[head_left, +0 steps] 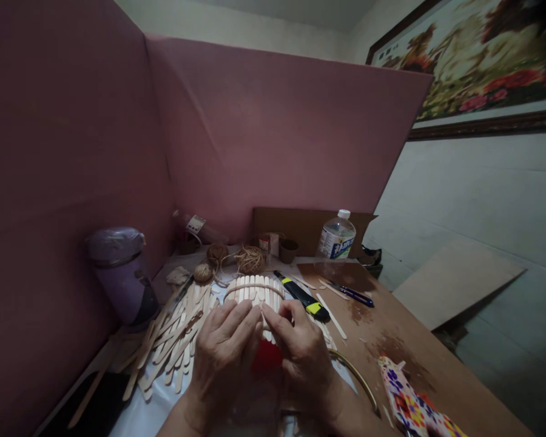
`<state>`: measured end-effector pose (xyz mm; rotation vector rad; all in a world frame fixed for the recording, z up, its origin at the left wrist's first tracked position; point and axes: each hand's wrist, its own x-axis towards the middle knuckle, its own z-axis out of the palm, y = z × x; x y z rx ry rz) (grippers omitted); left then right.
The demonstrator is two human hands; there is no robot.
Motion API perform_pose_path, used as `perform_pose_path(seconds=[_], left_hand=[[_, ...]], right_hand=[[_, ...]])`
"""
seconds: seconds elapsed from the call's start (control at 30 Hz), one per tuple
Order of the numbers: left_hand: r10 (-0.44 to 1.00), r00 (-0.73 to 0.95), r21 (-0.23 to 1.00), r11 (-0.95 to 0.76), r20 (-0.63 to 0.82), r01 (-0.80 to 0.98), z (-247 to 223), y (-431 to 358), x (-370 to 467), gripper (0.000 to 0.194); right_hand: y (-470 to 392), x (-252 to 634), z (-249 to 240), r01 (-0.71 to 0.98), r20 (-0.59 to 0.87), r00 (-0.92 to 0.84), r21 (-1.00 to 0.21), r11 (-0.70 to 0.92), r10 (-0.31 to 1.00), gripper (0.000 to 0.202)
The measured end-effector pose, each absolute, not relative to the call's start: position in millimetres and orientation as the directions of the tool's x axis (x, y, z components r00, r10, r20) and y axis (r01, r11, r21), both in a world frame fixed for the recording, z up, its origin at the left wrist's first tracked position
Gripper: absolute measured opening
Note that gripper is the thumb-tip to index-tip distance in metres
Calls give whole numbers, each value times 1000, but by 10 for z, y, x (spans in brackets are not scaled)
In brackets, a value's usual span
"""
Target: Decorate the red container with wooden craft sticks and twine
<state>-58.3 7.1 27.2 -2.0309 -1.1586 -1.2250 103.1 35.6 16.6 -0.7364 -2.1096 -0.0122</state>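
A rounded piece made of pale wooden sticks (pixel 257 289) set side by side, with a brown cord across its upper part, is at the middle of the table. Both hands rest on its near side. My left hand (pixel 230 346) has its fingers bent together over the sticks. The thumb and forefinger of my right hand (pixel 298 352) meet close to the left fingertips; what lies between them is too small to tell. Something red (pixel 267 357) shows between the hands, below the sticks.
Loose wooden sticks (pixel 177 340) are heaped on the left. Behind are twine balls (pixel 250 260) and a labelled plastic bottle (pixel 337 238). A black and yellow cutter (pixel 304 297), dark scissors (pixel 355 296) and a patterned cloth (pixel 407 400) lie rightward. A purple container (pixel 125 285) stands left.
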Motion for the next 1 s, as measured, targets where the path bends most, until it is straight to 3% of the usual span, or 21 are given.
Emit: perform_pose_path(seconds=[0.23, 0.47, 0.73, 1.0], left_hand=[[447, 150, 143, -557, 882, 818, 271, 49, -594, 27], [403, 189, 74, -554, 896, 829, 213, 32, -599, 23], [383, 228, -2, -508, 895, 861, 162, 42, -602, 31], [389, 210, -8, -462, 897, 887, 143, 47, -577, 32]], right_hand=[[361, 1042, 173, 497, 747, -446, -251, 830, 493, 45], [367, 1051, 140, 518, 755, -441, -228, 825, 485, 47], [355, 1042, 161, 547, 747, -439, -219, 808, 500, 44], [368, 1049, 152, 533, 758, -443, -207, 821, 479, 44]])
